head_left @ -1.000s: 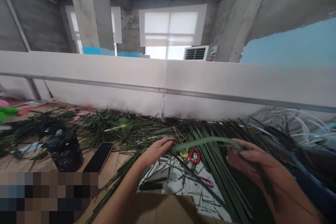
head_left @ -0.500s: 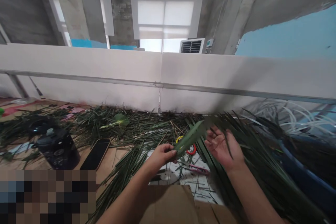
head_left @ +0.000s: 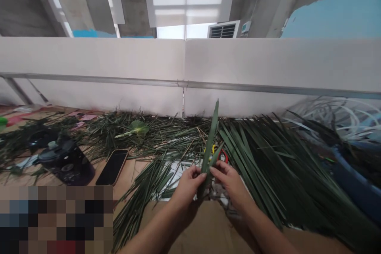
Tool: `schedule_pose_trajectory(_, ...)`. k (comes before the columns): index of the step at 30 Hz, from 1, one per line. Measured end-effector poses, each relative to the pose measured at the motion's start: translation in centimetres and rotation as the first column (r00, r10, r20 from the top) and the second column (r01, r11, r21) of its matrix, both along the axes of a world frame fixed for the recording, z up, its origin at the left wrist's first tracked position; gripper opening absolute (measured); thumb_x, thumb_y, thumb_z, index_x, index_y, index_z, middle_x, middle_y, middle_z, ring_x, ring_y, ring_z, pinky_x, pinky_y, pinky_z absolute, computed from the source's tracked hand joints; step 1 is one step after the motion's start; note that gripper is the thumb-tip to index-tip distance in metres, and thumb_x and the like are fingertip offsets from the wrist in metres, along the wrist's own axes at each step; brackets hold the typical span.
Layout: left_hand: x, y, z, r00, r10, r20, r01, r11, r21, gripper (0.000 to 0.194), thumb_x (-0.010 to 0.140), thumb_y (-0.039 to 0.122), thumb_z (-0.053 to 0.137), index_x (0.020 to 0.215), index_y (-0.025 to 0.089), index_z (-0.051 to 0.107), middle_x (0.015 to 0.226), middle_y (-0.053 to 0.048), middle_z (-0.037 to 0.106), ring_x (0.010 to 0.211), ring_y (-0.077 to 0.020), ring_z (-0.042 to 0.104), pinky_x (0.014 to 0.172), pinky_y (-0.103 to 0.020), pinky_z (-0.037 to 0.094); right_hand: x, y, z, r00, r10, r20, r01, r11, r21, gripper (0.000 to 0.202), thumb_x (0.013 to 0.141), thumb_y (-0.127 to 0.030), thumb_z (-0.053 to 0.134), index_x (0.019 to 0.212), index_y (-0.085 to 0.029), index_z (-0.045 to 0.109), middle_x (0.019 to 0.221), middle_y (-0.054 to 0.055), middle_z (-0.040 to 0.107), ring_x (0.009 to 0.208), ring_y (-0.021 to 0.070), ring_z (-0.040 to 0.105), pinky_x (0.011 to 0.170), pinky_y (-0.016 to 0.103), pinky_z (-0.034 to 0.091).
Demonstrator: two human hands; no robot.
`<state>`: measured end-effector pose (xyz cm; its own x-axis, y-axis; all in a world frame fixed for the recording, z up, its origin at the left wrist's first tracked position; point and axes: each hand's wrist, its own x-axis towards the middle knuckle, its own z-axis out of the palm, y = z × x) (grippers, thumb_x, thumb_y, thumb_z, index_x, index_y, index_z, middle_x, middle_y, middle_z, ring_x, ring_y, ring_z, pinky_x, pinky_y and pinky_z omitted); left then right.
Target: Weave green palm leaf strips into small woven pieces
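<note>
Between my hands stands a long green leaf strip [head_left: 211, 135], its pointed tip up and away from me. My left hand [head_left: 190, 182] pinches it low down between thumb and fingers. My right hand [head_left: 228, 178] is closed at the same spot, on a shorter piece of leaf [head_left: 214, 156] that angles off to the right. Whether the two pieces are joined cannot be made out. Behind them, partly covered, show the red and yellow handles of scissors [head_left: 223, 155]. To the right lies a thick bundle of long green leaves [head_left: 268, 158].
Cut leaf strips [head_left: 138, 194] lie left of my arms, with a phone [head_left: 112, 167] and a dark flask [head_left: 65, 162] beyond. A small fan-shaped leaf [head_left: 137, 128] rests on the heaped scraps. At right are a blue tub [head_left: 354, 178] and white strips [head_left: 342, 119]. A white partition [head_left: 119, 59] closes the back.
My right hand has come left and down to meet my left hand at the leaf's lower end. The leaf has swung from slanting right to nearly upright. The view has tipped down.
</note>
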<state>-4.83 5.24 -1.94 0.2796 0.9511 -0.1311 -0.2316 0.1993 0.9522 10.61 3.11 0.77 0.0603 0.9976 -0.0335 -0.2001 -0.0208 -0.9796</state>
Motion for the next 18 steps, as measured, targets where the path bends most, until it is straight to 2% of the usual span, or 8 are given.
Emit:
schedule_pose_trajectory(5, 0.15, -0.65, 0.29, 0.996, -0.084, -0.027, 0.084, 0.996, -0.007, 0.036, 0.063, 0.043, 0.087, 0.08, 0.018, 0.066, 0.075, -0.002, 0.066, 0.068, -0.0145, 0.058, 0.067, -0.028, 0.044, 0.84, -0.17, -0.49, 0.998, -0.064, 0.006, 0.064, 0.998, 0.005, 0.032, 0.065, -0.047, 0.09, 0.078, -0.021, 0.075, 0.075, 0.001, 0.071, 0.07, 0.0196, 0.059, 0.068, 0.031, 0.046)
schedule_pose_trajectory(8, 0.11, -0.68, 0.12, 0.995, -0.084, -0.052, 0.083, 0.996, -0.024, 0.034, 0.06, 0.038, 0.086, 0.079, 0.018, 0.066, 0.073, -0.001, 0.065, 0.066, -0.0142, 0.057, 0.065, -0.028, 0.043, 0.95, -0.33, -0.6, 0.996, -0.093, 0.014, 0.093, 0.996, 0.012, 0.03, 0.066, -0.045, 0.09, 0.078, -0.022, 0.076, 0.076, 0.001, 0.071, 0.07, 0.019, 0.058, 0.067, 0.03, 0.044)
schedule_pose_trajectory(14, -0.05, -0.7, -0.15, 0.997, -0.068, -0.049, 0.065, 0.996, -0.06, 0.036, 0.06, 0.039, 0.086, 0.078, 0.017, 0.064, 0.071, -0.001, 0.064, 0.064, -0.014, 0.057, 0.062, -0.027, 0.041, 0.7, -0.63, -0.09, 0.997, -0.072, 0.02, 0.071, 0.996, 0.044, 0.027, 0.068, -0.041, 0.088, 0.084, -0.022, 0.077, 0.081, 0.002, 0.072, 0.07, 0.0178, 0.055, 0.063, 0.028, 0.041)
schedule_pose_trajectory(18, -0.15, -0.9, 0.18, 0.998, -0.058, -0.029, 0.056, 0.996, -0.063, 0.038, 0.061, 0.04, 0.087, 0.079, 0.017, 0.063, 0.073, -0.001, 0.064, 0.064, -0.0139, 0.057, 0.061, -0.026, 0.042, 0.6, -0.42, -0.65, 1.0, -0.016, 0.027, 0.016, 1.0, -0.002, 0.033, 0.064, -0.043, 0.09, 0.082, -0.02, 0.076, 0.079, 0.002, 0.072, 0.069, 0.0178, 0.056, 0.062, 0.028, 0.042)
